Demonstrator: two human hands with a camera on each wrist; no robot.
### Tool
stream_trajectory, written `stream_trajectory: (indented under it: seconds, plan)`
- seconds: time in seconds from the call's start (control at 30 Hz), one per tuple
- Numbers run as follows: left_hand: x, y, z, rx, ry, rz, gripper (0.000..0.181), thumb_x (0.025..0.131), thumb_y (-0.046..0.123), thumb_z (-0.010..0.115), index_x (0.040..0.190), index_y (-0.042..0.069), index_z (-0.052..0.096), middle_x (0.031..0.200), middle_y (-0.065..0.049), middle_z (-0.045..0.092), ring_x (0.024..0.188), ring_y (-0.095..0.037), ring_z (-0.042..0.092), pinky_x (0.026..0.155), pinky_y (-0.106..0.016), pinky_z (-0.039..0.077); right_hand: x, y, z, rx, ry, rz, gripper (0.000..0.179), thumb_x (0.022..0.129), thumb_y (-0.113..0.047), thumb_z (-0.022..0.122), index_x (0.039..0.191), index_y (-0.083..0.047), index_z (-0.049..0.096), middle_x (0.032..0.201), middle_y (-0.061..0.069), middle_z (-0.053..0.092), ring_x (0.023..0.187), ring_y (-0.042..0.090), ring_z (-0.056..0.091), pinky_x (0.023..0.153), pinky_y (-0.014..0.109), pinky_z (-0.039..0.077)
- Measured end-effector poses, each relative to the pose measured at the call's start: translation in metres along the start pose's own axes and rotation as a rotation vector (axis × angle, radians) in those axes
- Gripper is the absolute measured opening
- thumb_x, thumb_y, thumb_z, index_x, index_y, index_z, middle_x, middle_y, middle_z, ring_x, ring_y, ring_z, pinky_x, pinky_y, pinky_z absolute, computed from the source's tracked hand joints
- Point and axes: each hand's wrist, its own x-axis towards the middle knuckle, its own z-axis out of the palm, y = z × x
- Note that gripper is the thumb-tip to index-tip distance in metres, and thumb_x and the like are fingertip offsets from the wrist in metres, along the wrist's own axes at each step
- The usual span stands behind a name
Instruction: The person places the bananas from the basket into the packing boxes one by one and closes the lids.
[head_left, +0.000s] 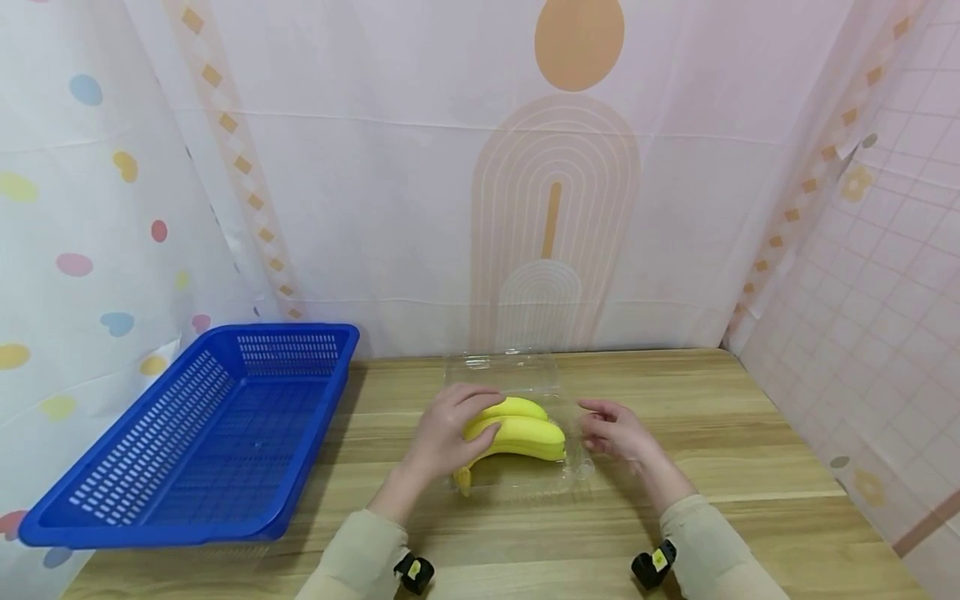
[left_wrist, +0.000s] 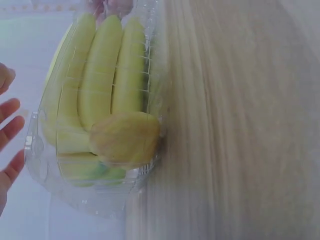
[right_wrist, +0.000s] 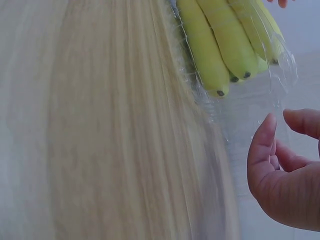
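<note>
A bunch of yellow bananas (head_left: 521,432) lies in a clear plastic clamshell box (head_left: 525,483) on the table, its lid (head_left: 504,373) folded back toward the curtain. My left hand (head_left: 448,432) hovers over the stem end, fingers and thumb spread. In the left wrist view those fingers (left_wrist: 11,131) stand apart from the box, above the bananas' brownish stem (left_wrist: 125,140). Beside the right end of the box is my right hand (head_left: 617,433), its fingers loosely bent. The right wrist view has its thumb and forefinger apart, near the box edge, with nothing between them.
To the left stands a blue plastic basket (head_left: 300,467) with slotted walls. Patterned curtains (head_left: 390,225) hang behind and along both sides of the wood-grain table (head_left: 712,400).
</note>
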Motion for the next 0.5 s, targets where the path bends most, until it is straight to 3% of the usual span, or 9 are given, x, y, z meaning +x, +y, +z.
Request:
stream_trajectory:
  seconds: [0.27,0.5]
  plan:
    - [-0.009,0.000,-0.005,-0.009,0.060,-0.203,0.041,0.074,0.005,0.081,0.113,0.002,0.070,0.108,-0.012,0.070,0.100,-0.029,0.065,0.088,-0.044,0.053,0.000,0.000,-0.004,-0.003,0.030,-0.001,0.053,0.098,-0.001,0.056,0.143,0.016,0.034,0.098,0.005,0.054,0.078,0.010,0.056,0.067,0.020,0.054]
    - [-0.014,-0.001,-0.013,-0.061,0.064,-0.457,0.040,0.080,0.004,0.079,0.118,0.002,0.068,0.111,-0.014,0.069,0.095,-0.029,0.065,0.082,-0.046,0.055,0.001,-0.001,-0.006,0.001,0.052,-0.004,0.053,0.097,0.000,0.056,0.143,0.015,0.035,0.099,0.006,0.053,0.080,0.010,0.057,0.070,0.020,0.054]
